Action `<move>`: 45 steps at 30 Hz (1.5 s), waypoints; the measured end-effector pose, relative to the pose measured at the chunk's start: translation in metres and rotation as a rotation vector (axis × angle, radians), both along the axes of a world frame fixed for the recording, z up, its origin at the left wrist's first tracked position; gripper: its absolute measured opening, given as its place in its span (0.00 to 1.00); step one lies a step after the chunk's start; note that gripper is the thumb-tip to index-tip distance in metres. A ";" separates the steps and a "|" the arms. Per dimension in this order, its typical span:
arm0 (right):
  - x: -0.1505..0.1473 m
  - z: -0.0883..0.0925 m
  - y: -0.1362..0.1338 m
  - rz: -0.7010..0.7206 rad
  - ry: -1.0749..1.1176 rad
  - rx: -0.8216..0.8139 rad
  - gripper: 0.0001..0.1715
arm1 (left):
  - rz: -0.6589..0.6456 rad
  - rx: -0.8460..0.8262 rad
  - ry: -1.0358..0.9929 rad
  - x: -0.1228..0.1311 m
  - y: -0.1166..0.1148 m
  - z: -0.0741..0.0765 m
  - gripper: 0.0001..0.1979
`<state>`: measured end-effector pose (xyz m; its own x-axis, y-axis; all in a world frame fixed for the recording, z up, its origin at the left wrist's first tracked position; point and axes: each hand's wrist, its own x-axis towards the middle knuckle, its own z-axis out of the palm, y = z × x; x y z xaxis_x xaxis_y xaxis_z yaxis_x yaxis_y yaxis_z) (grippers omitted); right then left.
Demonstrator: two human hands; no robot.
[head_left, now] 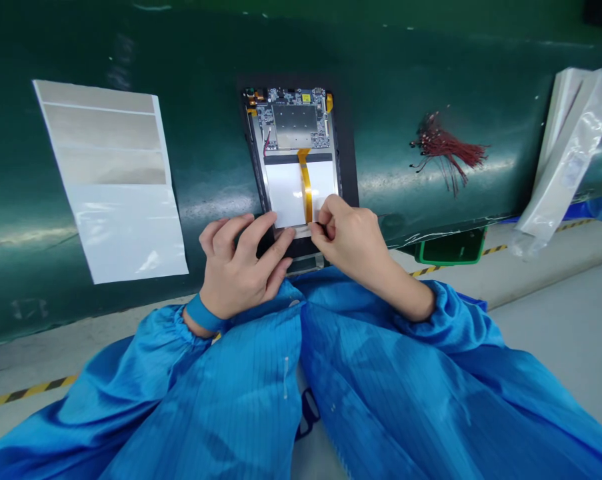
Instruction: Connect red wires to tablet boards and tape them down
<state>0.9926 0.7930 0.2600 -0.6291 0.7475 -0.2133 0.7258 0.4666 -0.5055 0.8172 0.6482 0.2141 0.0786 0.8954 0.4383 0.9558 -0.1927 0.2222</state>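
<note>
An opened tablet (295, 128) lies in front of me on a black mat (349, 167), its circuit board at the far end. Below the board sits a flat white battery (285, 190), crossed lengthwise by an orange ribbon cable (307, 187). My left hand (243, 263) rests with spread fingers at the tablet's near left corner, fingertips on its edge. At the near right corner, my right hand (353, 237) has thumb and forefinger pinched close by the ribbon's lower end; whatever they grip is hidden.
A sheet with silvery strips (105, 133) lies to the left. Toward the right is a bundle of thin red wires (448, 147), and beyond it long white plastic-wrapped packs (568, 153). A green-rimmed tray (453, 248) shows below the table's near edge.
</note>
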 end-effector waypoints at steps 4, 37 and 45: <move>0.017 0.000 0.009 0.003 0.090 -0.046 0.06 | -0.080 -0.035 0.010 -0.005 0.005 0.000 0.28; 0.057 -0.026 0.012 -0.231 0.214 0.088 0.17 | 0.018 -0.524 -0.499 -0.020 -0.024 0.024 0.41; 0.021 -0.029 0.046 -0.636 0.957 -0.619 0.27 | 0.132 -0.394 -1.036 -0.006 0.031 0.048 0.41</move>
<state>1.0136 0.8389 0.2309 -0.2969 0.9083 -0.2946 -0.0326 -0.3179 -0.9475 0.8111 0.6788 0.2620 -0.2660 0.9607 -0.0798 0.2806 0.1564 0.9470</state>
